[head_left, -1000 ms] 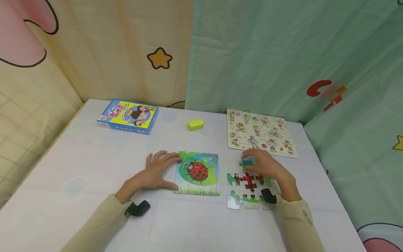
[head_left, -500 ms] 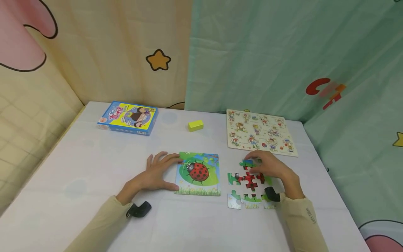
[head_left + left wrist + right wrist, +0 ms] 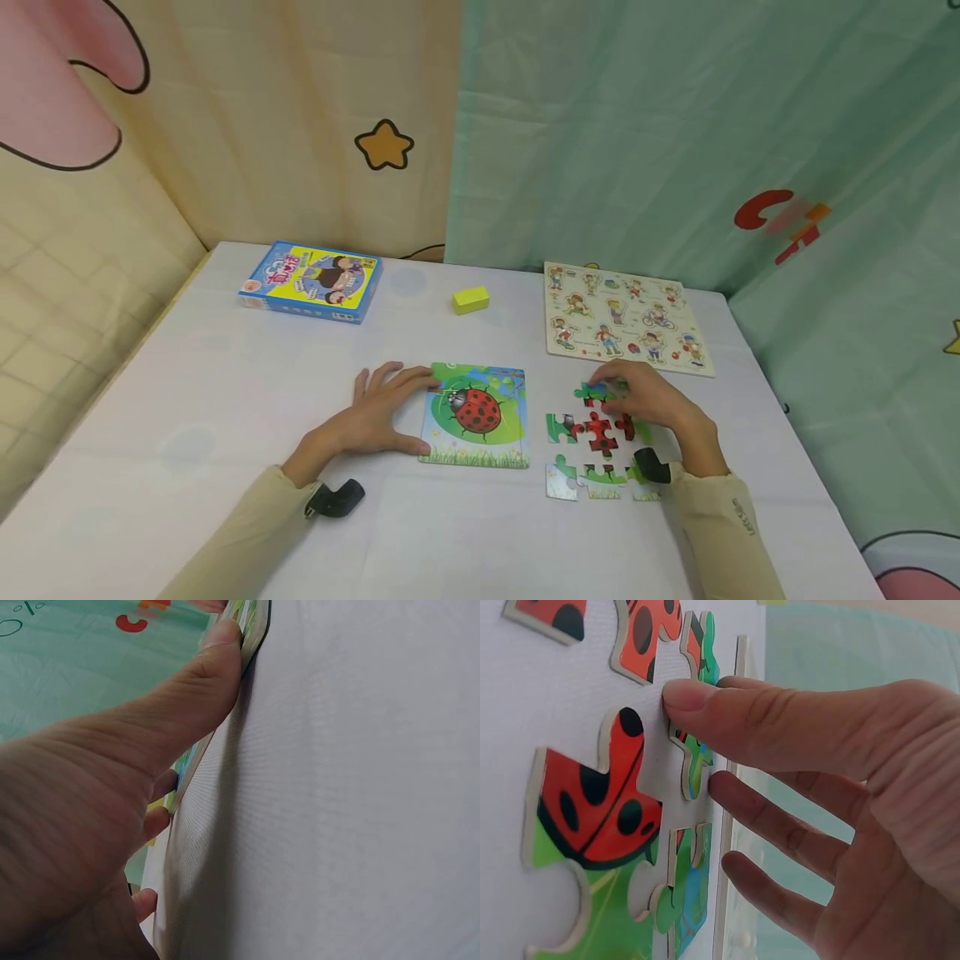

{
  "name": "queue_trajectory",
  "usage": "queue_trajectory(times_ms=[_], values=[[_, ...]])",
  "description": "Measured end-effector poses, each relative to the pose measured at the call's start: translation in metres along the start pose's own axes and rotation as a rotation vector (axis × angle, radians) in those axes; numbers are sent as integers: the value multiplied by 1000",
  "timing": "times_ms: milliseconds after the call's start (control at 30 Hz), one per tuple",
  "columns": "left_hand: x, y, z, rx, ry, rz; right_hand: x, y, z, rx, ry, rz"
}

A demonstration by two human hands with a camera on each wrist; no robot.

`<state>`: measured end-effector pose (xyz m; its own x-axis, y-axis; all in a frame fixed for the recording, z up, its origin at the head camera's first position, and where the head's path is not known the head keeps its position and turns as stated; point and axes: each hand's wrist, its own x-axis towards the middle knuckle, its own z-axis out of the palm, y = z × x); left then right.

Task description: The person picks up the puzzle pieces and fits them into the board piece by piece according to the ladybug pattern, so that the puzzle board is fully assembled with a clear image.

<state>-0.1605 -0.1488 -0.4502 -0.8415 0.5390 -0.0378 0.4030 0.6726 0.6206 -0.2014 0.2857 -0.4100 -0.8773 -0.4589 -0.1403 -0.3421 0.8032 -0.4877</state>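
A square ladybug picture board (image 3: 480, 446) lies flat on the table. My left hand (image 3: 372, 417) is spread at its left side, thumb at the near corner and fingertips at the far corner; in the left wrist view the thumb (image 3: 202, 671) rests on the board's edge. To the right lie several loose ladybug jigsaw pieces, including a red middle piece (image 3: 601, 433) and a grassy corner piece (image 3: 561, 482). Over the far row, my right hand (image 3: 652, 400) pinches a green and red jigsaw piece (image 3: 588, 390) between thumb and index finger; the thumb partly hides it in the right wrist view.
A wooden board with children figures (image 3: 585, 346) lies behind the right hand. A yellow block (image 3: 470, 300) sits farther back in the middle, and a blue and yellow box (image 3: 300, 307) at the back left. Curtains (image 3: 585, 142) hang behind the table (image 3: 420, 533).
My right hand has shifted slightly to the right and its fingers have settled at the far-row jigsaw piece. My left hand stays at the picture board.
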Motion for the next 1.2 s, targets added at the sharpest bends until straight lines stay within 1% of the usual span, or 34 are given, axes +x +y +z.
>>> queue_trajectory(times_ms=[133, 400, 600, 767, 867, 1067, 1200], values=[[1, 1, 0, -10, 1, 7, 0, -1, -1, 2, 3, 26], [1, 2, 1, -9, -1, 1, 0, 1, 3, -3, 7, 43], [-1, 3, 0, -10, -1, -6, 2, 0, 4, 1, -11, 22], [-3, 2, -3, -8, 2, -10, 5, -5, 4, -9, -7, 2], [-3, 1, -2, -9, 6, -5, 7, -11, 6, -10, 4, -25], [-1, 1, 0, -16, 1, 1, 14, -23, 13, -48, 12, -90], [0, 1, -1, -16, 1, -3, 19, -34, 17, -48, 0, -105]])
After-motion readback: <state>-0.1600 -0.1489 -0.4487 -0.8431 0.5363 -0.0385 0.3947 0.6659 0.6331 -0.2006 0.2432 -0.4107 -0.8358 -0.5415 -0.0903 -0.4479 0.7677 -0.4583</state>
